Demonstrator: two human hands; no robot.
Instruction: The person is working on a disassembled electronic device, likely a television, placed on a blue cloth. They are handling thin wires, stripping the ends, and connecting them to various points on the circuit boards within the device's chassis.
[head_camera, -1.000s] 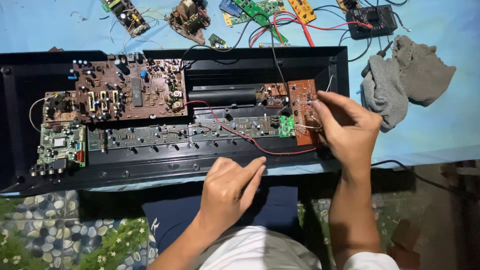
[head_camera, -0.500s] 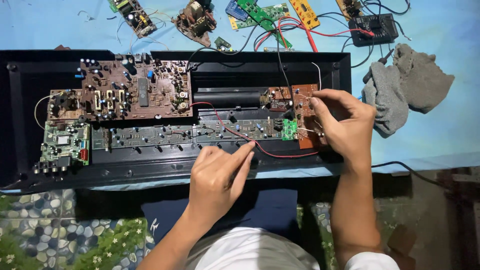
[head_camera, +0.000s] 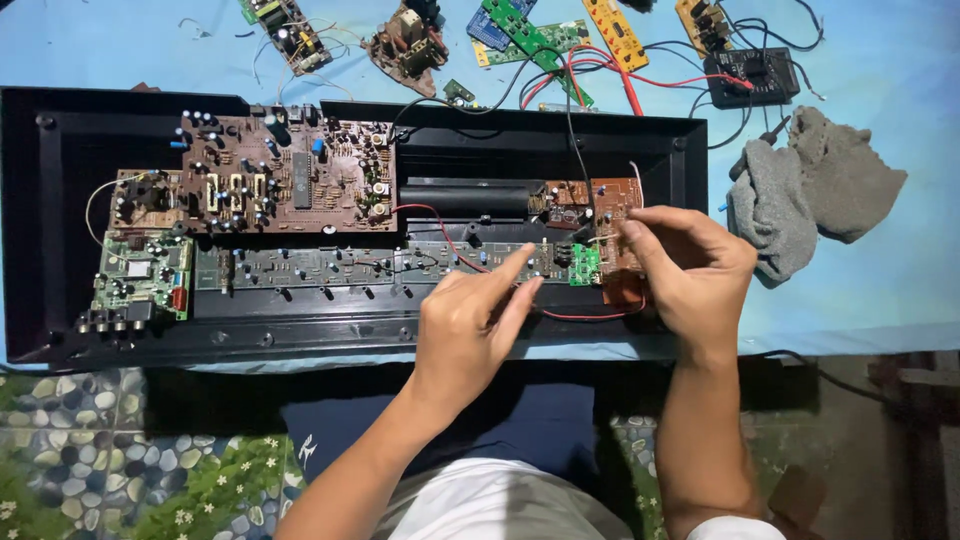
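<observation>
Head-camera view over a workbench: a long black plastic casing (head_camera: 60, 200) lies open on a blue sheet (head_camera: 120, 50), its circuit boards exposed. The right hand (head_camera: 690, 270) pinches the small brown circuit board (head_camera: 615, 215) at the casing's right end, thumb and fingers closed on its edge, with a small green board (head_camera: 584, 265) just beside the fingertips. The left hand (head_camera: 470, 325) hovers over the casing's front rim, holding nothing, its index finger stretched out toward the long grey-green strip board (head_camera: 330, 265) and a red wire (head_camera: 450, 240) that loops across it. A large brown main board (head_camera: 290, 175) fills the casing's left half, with a green board (head_camera: 140, 280) of connectors below it at the left corner. Loose circuit boards (head_camera: 520, 30), red and black wires and a black box (head_camera: 750, 75) are scattered on the sheet beyond the casing. A crumpled grey cloth (head_camera: 810, 190) lies well to the right
</observation>
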